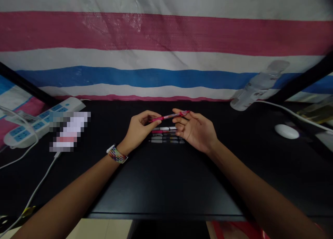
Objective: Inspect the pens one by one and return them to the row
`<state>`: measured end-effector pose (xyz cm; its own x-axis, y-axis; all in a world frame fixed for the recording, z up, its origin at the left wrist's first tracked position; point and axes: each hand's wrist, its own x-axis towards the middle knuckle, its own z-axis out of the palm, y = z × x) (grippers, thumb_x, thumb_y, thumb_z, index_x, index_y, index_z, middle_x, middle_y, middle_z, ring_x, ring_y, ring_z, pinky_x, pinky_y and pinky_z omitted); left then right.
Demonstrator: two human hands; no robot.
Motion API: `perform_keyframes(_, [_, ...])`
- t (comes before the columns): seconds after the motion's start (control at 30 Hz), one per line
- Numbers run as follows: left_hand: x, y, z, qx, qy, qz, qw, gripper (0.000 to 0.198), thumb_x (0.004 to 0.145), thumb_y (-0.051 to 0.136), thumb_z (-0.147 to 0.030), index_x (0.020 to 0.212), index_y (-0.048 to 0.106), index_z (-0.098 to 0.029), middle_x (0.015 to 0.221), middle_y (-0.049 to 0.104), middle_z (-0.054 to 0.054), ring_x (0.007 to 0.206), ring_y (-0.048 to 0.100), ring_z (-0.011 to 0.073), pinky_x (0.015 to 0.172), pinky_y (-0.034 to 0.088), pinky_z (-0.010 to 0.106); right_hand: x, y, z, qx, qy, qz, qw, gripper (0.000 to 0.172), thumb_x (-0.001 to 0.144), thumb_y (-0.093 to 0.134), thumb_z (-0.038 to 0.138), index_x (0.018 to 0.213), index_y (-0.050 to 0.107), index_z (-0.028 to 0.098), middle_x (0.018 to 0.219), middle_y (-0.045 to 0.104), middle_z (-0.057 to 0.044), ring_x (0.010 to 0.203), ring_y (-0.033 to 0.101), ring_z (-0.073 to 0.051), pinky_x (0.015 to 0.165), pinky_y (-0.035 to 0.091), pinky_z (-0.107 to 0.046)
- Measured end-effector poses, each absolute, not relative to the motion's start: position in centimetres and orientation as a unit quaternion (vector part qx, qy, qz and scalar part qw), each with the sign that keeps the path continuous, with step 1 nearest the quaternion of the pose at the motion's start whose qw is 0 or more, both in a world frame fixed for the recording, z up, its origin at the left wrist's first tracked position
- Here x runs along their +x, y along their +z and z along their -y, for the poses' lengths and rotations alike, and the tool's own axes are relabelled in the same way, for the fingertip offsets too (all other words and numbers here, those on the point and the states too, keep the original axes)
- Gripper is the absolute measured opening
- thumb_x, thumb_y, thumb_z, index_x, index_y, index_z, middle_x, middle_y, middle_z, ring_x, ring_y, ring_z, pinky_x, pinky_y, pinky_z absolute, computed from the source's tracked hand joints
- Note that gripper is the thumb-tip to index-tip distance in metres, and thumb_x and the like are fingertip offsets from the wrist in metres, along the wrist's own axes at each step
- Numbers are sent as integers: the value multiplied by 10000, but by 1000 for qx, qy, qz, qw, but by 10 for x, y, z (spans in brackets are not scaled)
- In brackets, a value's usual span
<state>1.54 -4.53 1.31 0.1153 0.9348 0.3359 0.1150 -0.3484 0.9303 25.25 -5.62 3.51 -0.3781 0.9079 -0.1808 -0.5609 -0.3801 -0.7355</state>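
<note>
A slim red pen (169,117) with a clear middle section is held above the desk, tilted slightly up toward its right end. My left hand (137,129) pinches its left part between thumb and fingers. At the other end, the thumb and index finger of my right hand (200,133) are on the pen, while the remaining fingers curl loosely with the palm toward me. Below and between the hands lies a row of several pens: a white pen (164,128) at the back, a red one partly hidden by my right fingers, and a grey pen (165,141) nearest me.
The black desk (166,183) meets a striped sheet (166,34) behind it. On the left are a power strip (41,122), a blurred-out phone (70,131) and a white cable (39,188). To the right are a clear bottle (256,88) and a white mouse (286,131).
</note>
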Motion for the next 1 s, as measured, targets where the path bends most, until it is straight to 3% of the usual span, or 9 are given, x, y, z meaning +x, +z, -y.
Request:
perform_keyframes(0.1, [15, 12, 46, 641, 517, -414, 388, 180, 888, 899, -323, 1022, 844, -217, 1024, 848, 64, 957, 797, 212, 918, 655, 360, 249, 34, 58, -290, 786, 292, 461, 343, 899, 676, 419, 1128, 818, 206, 989, 806, -108, 795, 667, -222, 733, 618, -372])
perform_keyframes(0.27, [17, 11, 45, 639, 518, -412, 393, 212, 887, 906, -356, 1040, 851, -220, 1044, 848, 72, 979, 799, 230, 922, 657, 375, 243, 28, 59, -298, 767, 295, 486, 188, 837, 670, 316, 940, 797, 223, 810, 751, -70, 719, 633, -209, 754, 624, -387])
perform_keyframes(0.47, [16, 13, 44, 632, 528, -419, 382, 243, 876, 922, -393, 1024, 852, -213, 1043, 847, 70, 993, 792, 228, 931, 639, 356, 241, 27, 58, -292, 773, 257, 502, 348, 908, 659, 451, 1089, 813, 198, 914, 778, -100, 826, 680, -235, 854, 629, -413])
perform_keyframes(0.67, [18, 13, 45, 617, 522, -419, 414, 302, 876, 918, -440, 1057, 857, -206, 1002, 848, 71, 855, 783, 202, 804, 660, 324, 236, 22, 59, -283, 749, 249, 545, 157, 929, 742, 384, 965, 784, 236, 854, 720, -52, 842, 675, -206, 941, 603, -385])
perform_keyframes(0.83, [17, 12, 44, 612, 529, -419, 411, 291, 888, 908, -432, 1065, 856, -207, 1003, 847, 73, 860, 790, 202, 817, 676, 330, 234, 20, 61, -289, 743, 266, 541, 323, 960, 669, 508, 1102, 796, 247, 911, 720, -82, 866, 672, -246, 955, 611, -466])
perform_keyframes(1.0, [14, 10, 42, 606, 535, -419, 413, 273, 881, 912, -405, 1066, 865, -209, 964, 843, 64, 842, 778, 191, 808, 665, 321, 235, 19, 59, -279, 755, 239, 543, 120, 916, 728, 333, 985, 773, 247, 894, 711, -62, 848, 661, -213, 972, 609, -420])
